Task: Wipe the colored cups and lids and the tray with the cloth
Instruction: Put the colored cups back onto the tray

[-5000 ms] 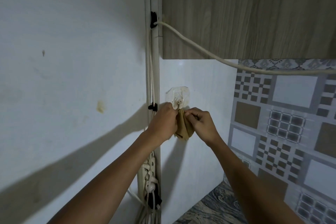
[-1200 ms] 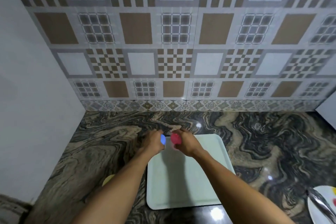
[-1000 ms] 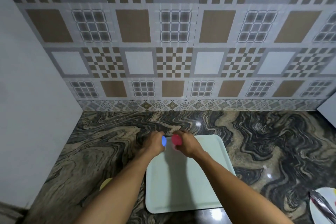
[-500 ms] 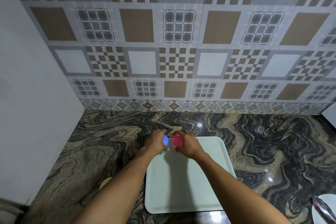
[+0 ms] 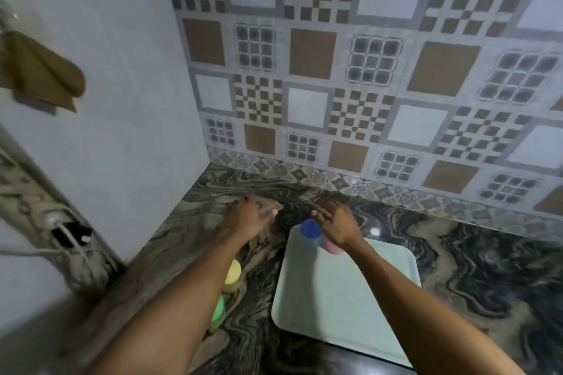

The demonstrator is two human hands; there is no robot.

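Note:
A pale green tray (image 5: 341,295) lies on the marbled counter. At its far left corner stand a blue-lidded cup (image 5: 310,228) and a pink cup (image 5: 332,247), the pink one partly under my right hand (image 5: 335,219). That hand hovers just above them, fingers spread, holding nothing. My left hand (image 5: 249,215) is open over the counter to the left of the tray. A yellow cup (image 5: 232,274) and a green cup (image 5: 218,312) stand left of the tray, partly behind my left forearm. The brown cloth (image 5: 39,70) hangs on the left wall.
The dark marbled counter (image 5: 487,259) meets a patterned tile wall (image 5: 350,85) at the back and a white wall (image 5: 122,100) on the left. A power strip with cables (image 5: 65,234) hangs on the left wall.
Both hands have let go of the blue and pink cups, which now stand on the tray's far left corner. The hands have opened and drawn apart. My view has swung left, so the hanging cloth shows.

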